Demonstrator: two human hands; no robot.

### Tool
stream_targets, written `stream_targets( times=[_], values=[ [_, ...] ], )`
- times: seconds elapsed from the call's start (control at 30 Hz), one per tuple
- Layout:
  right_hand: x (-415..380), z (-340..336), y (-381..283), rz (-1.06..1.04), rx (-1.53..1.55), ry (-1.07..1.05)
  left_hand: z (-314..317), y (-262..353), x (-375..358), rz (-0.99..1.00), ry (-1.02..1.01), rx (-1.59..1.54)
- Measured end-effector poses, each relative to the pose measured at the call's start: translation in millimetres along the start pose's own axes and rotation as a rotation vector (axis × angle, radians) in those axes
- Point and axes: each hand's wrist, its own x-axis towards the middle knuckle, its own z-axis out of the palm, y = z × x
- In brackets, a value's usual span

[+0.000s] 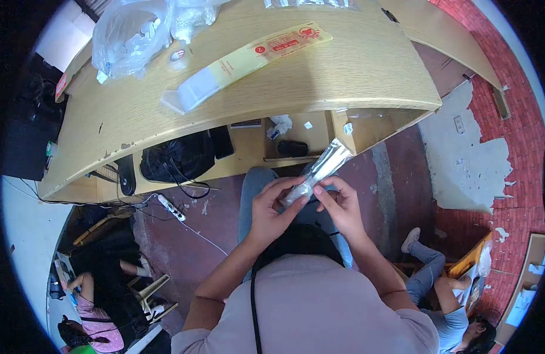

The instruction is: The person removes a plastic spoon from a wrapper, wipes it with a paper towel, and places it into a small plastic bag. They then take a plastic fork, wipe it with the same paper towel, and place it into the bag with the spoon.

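A narrow clear plastic sleeve (328, 162) with a shiny silvery look slants up to the right, held over my lap near the desk's front edge. My left hand (275, 206) pinches its lower left end between thumb and fingers. On the other side, my right hand (340, 203) has its thumb and fingers closed on the sleeve's lower part. What is inside the sleeve is too small to tell. Beyond my hands, a long yellow printed plastic packet (243, 64) lies on the desk (355, 76).
White plastic bags (134, 41) and a tape roll (179, 57) sit at the desk's upper left. Below the desktop are a black bag (178, 156) and an open compartment (373, 127). A power strip (171, 207) lies on the floor. Two people sit at lower left and right.
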Motion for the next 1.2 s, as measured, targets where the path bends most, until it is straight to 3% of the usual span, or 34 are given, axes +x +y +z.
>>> stream_targets(
  times=[0.2,0.4,0.47,0.53,0.73,0.87,1.2],
  values=[
    [-4.7,-4.6,-2.9,0.177,0.053,-0.061,-3.3,1.4,0.0,0.051,0.026,0.084],
    [-2.5,-19.1,-10.1,0.238,0.021,-0.054,-6.5,4.8,2.3,0.016,0.038,-0.061],
    [-3.9,-18.3,-10.1,0.212,0.026,-0.013,-7.5,5.0,3.2,0.043,0.023,-0.061],
    [-7.3,-15.7,-9.9,0.018,-0.051,0.085,-6.0,5.5,3.2,0.041,0.025,-0.067],
    [-9.6,-7.5,-10.9,-0.095,-0.187,0.088,-4.3,7.3,3.2,0.075,0.010,0.013],
    [-9.4,-5.2,-9.9,-0.019,-0.172,0.073,-4.0,7.6,1.9,0.167,0.027,0.220],
    [-3.8,-2.6,-7.0,0.032,-0.069,0.084,-2.6,4.2,0.4,0.166,0.044,0.208]
  ],
)
